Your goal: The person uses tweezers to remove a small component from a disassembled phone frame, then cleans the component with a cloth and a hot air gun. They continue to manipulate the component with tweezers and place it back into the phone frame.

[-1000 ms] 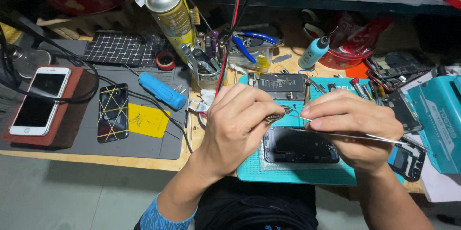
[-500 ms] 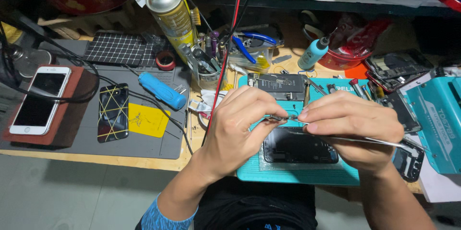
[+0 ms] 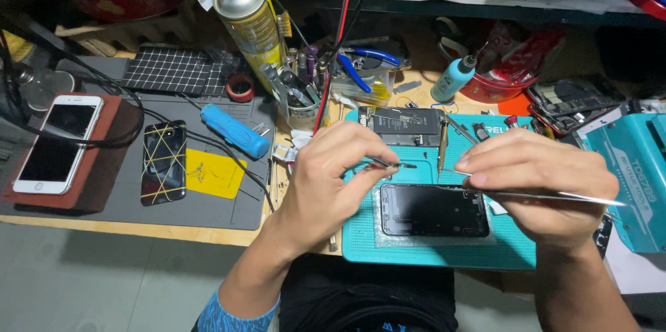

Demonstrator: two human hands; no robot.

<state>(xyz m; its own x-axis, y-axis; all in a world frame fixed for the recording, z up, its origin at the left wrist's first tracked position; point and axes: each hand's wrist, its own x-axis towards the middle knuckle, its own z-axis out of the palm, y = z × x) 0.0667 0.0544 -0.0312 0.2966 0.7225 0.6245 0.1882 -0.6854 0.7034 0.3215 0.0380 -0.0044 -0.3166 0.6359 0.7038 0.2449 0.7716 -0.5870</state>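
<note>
- Left hand (image 3: 333, 179) pinches small tweezers (image 3: 392, 163) over the dark phone (image 3: 431, 210), steadying fine work
- Right hand (image 3: 538, 183) grips long tweezers (image 3: 555, 195), braced above the teal mat (image 3: 430, 252)

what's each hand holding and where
Left hand pinches dark tweezers near their back end; right hand grips silver tweezers around the middle.

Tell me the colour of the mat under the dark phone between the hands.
The mat is teal green, seen in the head view.
</note>
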